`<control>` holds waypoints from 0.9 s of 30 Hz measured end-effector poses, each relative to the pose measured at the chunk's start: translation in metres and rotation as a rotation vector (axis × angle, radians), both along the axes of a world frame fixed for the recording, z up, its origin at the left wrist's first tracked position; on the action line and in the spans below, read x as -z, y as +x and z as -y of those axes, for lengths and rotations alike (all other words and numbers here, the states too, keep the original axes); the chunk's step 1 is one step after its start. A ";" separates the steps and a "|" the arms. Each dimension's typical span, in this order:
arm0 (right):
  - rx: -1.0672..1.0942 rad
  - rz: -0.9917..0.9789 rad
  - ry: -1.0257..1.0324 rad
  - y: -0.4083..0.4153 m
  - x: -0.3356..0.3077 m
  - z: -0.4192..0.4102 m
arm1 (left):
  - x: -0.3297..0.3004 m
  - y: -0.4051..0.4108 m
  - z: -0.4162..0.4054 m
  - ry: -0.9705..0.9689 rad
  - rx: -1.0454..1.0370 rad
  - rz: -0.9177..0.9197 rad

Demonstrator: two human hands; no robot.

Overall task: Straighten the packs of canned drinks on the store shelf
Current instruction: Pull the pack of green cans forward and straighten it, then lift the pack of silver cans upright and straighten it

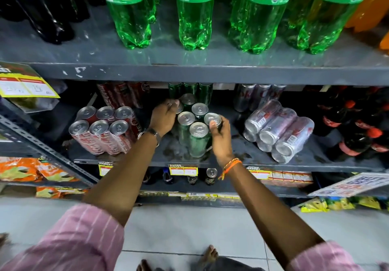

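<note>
Right hand (219, 136), centre frame: fingers curled round near-right can of green pack (194, 127), thumb on its lid, likely to square pack.
Left hand (165, 116): loosely closed on pack's far-left corner, steadying.
Pack upright mid shelf (242, 157).
Silver pack (277, 131), right of centre: toppled, unstraightened.
Red pack (105, 131), left: upright.

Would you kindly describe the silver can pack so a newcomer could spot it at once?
Find the grey middle shelf under the Sprite bottles. Right of the green can pack both hands are holding lies the silver can pack. Unlike the upright red pack, it has tipped on its side, askew.
</note>
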State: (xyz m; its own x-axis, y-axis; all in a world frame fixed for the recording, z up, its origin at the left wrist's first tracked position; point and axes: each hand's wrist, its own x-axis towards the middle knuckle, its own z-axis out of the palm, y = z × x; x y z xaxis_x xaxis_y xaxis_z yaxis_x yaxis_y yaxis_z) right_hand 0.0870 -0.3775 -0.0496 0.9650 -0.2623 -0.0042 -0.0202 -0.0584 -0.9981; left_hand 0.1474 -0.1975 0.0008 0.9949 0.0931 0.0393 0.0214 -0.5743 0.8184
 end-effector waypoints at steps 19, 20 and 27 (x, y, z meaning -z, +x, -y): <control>-0.342 -0.185 0.157 0.049 -0.021 0.019 | 0.010 -0.090 -0.016 0.023 -0.066 0.027; -0.328 -0.190 0.151 0.048 -0.025 0.018 | 0.008 -0.087 -0.019 0.018 -0.052 0.002; 0.097 0.030 0.040 0.014 -0.047 0.039 | -0.034 -0.066 0.001 0.017 -0.048 0.057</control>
State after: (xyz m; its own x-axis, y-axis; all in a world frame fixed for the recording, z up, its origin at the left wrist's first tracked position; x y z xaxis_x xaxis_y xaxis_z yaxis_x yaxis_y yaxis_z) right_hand 0.1014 -0.4163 -0.0030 0.9348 -0.3550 0.0125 0.0065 -0.0181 -0.9998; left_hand 0.0818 -0.1983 0.0348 0.9853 0.1398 0.0979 0.0029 -0.5874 0.8093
